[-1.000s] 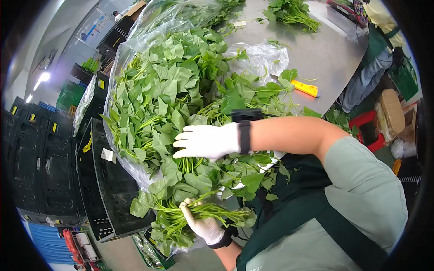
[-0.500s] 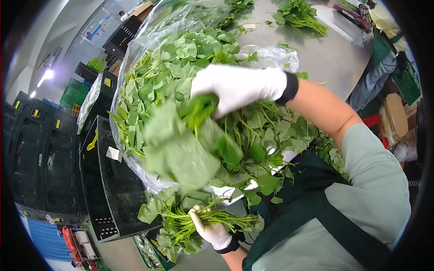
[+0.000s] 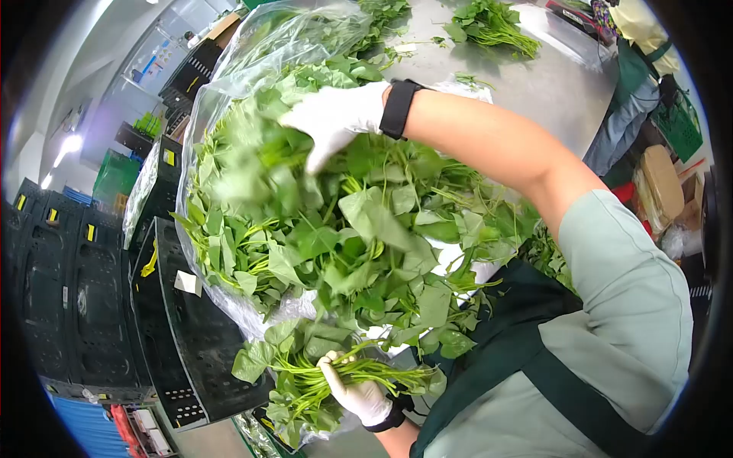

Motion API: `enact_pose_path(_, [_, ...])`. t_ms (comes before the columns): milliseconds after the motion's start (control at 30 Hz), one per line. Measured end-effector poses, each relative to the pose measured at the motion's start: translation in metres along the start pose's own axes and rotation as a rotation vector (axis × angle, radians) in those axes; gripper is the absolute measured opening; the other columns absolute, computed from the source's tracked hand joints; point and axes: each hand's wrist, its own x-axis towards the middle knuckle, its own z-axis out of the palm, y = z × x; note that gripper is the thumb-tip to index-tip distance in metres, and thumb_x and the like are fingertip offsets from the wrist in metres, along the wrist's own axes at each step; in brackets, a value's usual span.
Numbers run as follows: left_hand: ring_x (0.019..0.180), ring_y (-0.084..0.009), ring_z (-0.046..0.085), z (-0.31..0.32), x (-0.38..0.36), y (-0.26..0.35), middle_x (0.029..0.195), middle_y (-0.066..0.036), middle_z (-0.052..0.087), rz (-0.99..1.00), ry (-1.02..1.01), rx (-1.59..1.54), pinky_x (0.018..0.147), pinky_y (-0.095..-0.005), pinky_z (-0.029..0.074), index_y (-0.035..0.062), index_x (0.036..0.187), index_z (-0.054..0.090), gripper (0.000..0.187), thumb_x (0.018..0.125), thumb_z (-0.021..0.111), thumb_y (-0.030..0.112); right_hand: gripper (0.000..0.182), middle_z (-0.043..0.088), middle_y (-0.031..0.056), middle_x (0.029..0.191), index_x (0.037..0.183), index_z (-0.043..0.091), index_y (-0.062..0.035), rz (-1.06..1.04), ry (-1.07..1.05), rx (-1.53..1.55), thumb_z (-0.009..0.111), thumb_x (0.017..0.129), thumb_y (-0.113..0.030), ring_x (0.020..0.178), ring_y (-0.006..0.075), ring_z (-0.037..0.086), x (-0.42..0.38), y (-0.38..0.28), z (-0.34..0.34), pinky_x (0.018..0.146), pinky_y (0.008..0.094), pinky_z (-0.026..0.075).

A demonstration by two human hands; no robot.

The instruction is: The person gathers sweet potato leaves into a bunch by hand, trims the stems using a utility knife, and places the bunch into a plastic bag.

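Low in the view, my left hand [image 3: 362, 395], in a white glove, is closed around a bunch of leafy green stems [image 3: 336, 374]; its leaves hang to the left and below. Higher up, my right hand [image 3: 336, 118], also gloved, is over a large heap of leafy greens [image 3: 366, 244]. Its thumb stands apart from the fingers, and no stems show in its grip. Leaves just beyond and below its fingertips are blurred by motion. A clear plastic sheet [image 3: 200, 126] lies around the far edge of the heap.
The metal table [image 3: 569, 91] carries another bunch of greens [image 3: 492, 30]. Black plastic crates [image 3: 80, 282] stand on the left, with an open black crate [image 3: 202, 336] close to the heap. Another person's clothing [image 3: 626, 126] shows at the upper right.
My right hand has moved left and up, and its fingers have opened from the clump of leaves it held. That clump now lies on the heap. My left hand keeps its bunch.
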Motion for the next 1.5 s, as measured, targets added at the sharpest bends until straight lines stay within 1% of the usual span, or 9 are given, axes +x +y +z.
enact_pose_path(233, [0.078,-0.0107,0.052,-0.002,-0.012,0.002,0.093,-0.001,0.057,0.036,-0.018,0.059,0.071,-0.0237,0.045,0.0045,0.103,0.058,0.021,0.097,0.055,0.024,0.051,0.066,0.014,0.106,0.111,0.063,-0.003,-0.088,0.395,0.399,0.071,0.078,-0.042,0.1,0.0285,0.062,-0.066,-0.021,-0.06,0.088,0.0374,0.05])
enact_pose_path(367, [0.079,-0.0114,0.051,0.011,-0.015,0.0,0.093,-0.002,0.056,0.011,-0.123,0.05,0.076,-0.0275,0.043,0.0059,0.101,0.055,0.023,0.1,0.05,0.028,0.03,0.066,0.0083,0.093,0.095,0.066,-0.0057,-0.582,0.649,0.386,0.071,0.078,-0.03,0.088,0.023,0.063,-0.141,-0.089,-0.098,0.079,0.0364,0.05])
enact_pose_path(600, [0.08,-0.0113,0.051,0.04,-0.024,-0.012,0.094,-0.001,0.057,-0.013,-0.186,0.049,0.074,-0.025,0.043,0.0074,0.1,0.056,0.017,0.1,0.049,0.023,0.013,0.063,0.0064,0.083,0.093,0.067,-0.0118,0.001,0.73,0.292,0.067,0.081,-0.018,0.077,0.0189,0.058,-0.251,-0.15,-0.173,0.074,0.0396,0.048])
enact_pose_path(633, [0.079,-0.0113,0.051,0.049,-0.034,-0.009,0.094,-0.001,0.056,-0.022,-0.193,0.076,0.074,-0.0249,0.043,0.0072,0.099,0.055,0.017,0.1,0.05,0.023,0.013,0.062,0.0071,0.081,0.093,0.067,-0.0122,-0.053,0.45,0.241,0.066,0.081,-0.017,0.073,0.0167,0.056,-0.271,-0.136,-0.194,0.073,0.0394,0.048])
enact_pose_path(867, [0.075,-0.0112,0.05,0.049,-0.04,-0.015,0.091,-0.002,0.055,-0.005,-0.176,0.108,0.07,-0.0241,0.043,0.0073,0.097,0.055,0.018,0.099,0.05,0.024,0.02,0.061,0.008,0.067,0.086,0.069,-0.0097,-0.182,0.67,0.045,0.068,0.068,-0.002,0.058,0.0245,0.057,-0.254,-0.076,-0.111,0.054,0.0368,0.045])
enact_pose_path(900, [0.077,-0.0112,0.052,0.052,-0.043,-0.014,0.093,-0.002,0.057,0.006,-0.21,0.074,0.071,-0.0248,0.044,0.007,0.099,0.056,0.017,0.099,0.051,0.023,0.016,0.063,0.0091,0.071,0.089,0.069,-0.0094,-0.302,1.214,0.369,0.063,0.076,-0.002,0.061,0.0233,0.059,-0.208,-0.054,-0.056,0.057,0.0355,0.046])
enact_pose_path(1033, [0.076,-0.0109,0.05,0.059,-0.055,-0.013,0.091,-0.002,0.055,0.032,-0.18,0.107,0.07,-0.0244,0.042,0.0072,0.096,0.054,0.019,0.1,0.05,0.025,0.033,0.066,0.0102,0.084,0.109,0.064,-0.0061,0.358,0.56,0.229,0.064,0.082,-0.025,0.079,0.0319,0.063,-0.144,0.017,0.089,0.073,0.0404,0.05])
enact_pose_path(1200, [0.078,-0.0106,0.051,0.05,-0.059,-0.014,0.091,-0.002,0.056,0.004,-0.183,0.088,0.071,-0.0245,0.042,0.0071,0.1,0.055,0.019,0.1,0.049,0.025,0.027,0.064,0.015,0.081,0.091,0.063,-0.0057,0.524,0.397,0.485,0.065,0.075,-0.027,0.084,0.0337,0.063,-0.131,0.015,0.122,0.076,0.045,0.05])
enact_pose_path(1500, [0.077,-0.0106,0.051,0.052,-0.055,-0.014,0.092,-0.002,0.056,-0.001,-0.216,0.093,0.071,-0.0239,0.041,0.0077,0.099,0.055,0.018,0.1,0.048,0.024,0.014,0.056,0.0036,0.087,0.084,0.061,-0.0145,-0.131,0.562,0.148,0.066,0.076,-0.025,0.084,0.0245,0.054,-0.188,-0.003,0.062,0.074,0.0363,0.041])
